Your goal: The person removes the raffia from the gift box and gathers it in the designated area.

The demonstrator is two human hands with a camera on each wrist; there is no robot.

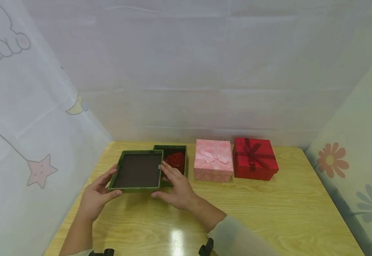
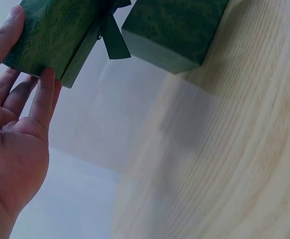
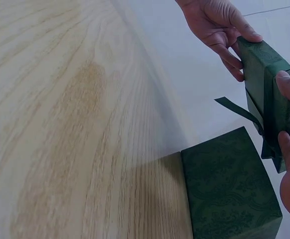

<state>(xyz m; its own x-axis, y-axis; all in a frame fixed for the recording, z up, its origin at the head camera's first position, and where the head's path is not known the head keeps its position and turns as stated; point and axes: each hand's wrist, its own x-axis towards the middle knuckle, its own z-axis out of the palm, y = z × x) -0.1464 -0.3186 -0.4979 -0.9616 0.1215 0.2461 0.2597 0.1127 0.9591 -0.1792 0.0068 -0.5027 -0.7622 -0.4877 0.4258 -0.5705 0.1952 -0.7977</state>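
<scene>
A green box lid (image 1: 136, 170) is held up off the table, its dark inside turned toward the head camera. My left hand (image 1: 93, 195) grips its left edge, thumb at the near corner. At the right edge my right hand (image 1: 178, 186) holds it between thumb and fingers. Green ribbon ends (image 2: 116, 40) hang from the lid's outer face in the left wrist view. Behind the lid stands the green box base (image 3: 229, 189), open at the top, partly hidden by lid and right hand. Dark red shredded filling (image 1: 176, 160) shows inside it.
To the right of the green base stands a closed pink box (image 1: 213, 160) with a bow. Beside it is a closed red box (image 1: 254, 159) with a dark ribbon. All stand near the back of the wooden table (image 1: 253, 209), against a pale cloth backdrop (image 1: 205, 71).
</scene>
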